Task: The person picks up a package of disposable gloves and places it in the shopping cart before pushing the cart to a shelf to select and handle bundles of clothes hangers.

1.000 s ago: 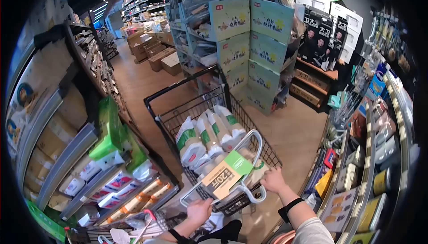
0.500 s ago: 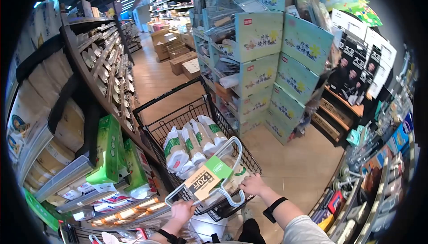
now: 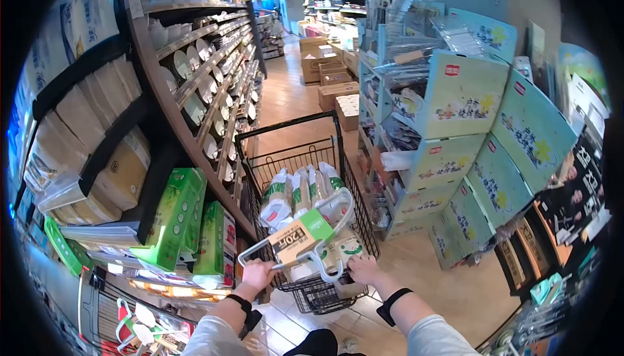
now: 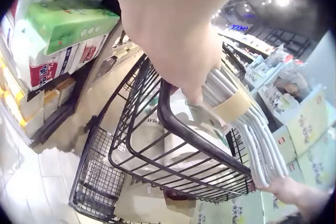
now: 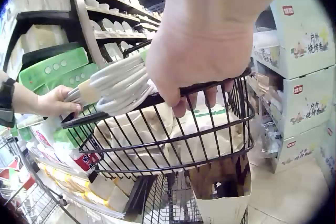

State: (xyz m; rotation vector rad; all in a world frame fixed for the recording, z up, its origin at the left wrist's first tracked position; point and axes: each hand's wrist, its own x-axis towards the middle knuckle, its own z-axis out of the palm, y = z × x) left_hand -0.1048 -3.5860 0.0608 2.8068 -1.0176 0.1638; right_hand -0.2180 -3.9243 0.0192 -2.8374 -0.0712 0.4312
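Note:
A black wire shopping cart (image 3: 374,226) stands in front of me. My left hand (image 3: 258,273) grips its near rim at the left corner, against the ends of the hangers. Further right, my right hand (image 5: 202,56) curls over the same rim, with fingertips showing below the bar. A bundle of white hangers (image 5: 123,85) lies across the top of the cart. A green and tan card label (image 3: 302,236) marked 20 wraps the bundle. Beneath and beyond it sit several plastic-wrapped packs (image 3: 299,190) with green and white bands.
Shelves of dishes (image 3: 201,83) line the left side, with green boxes (image 3: 172,216) nearer. Stacked pale green cartons (image 3: 461,99) stand close on the right. Brown cardboard boxes (image 3: 335,92) lie along the aisle floor (image 3: 276,96) ahead. Another cart (image 3: 91,310) is at lower left.
The view has swung left, so the aisle ahead is nearer the middle. The green cartons have shifted right and look larger. Both hands stay on the cart rim.

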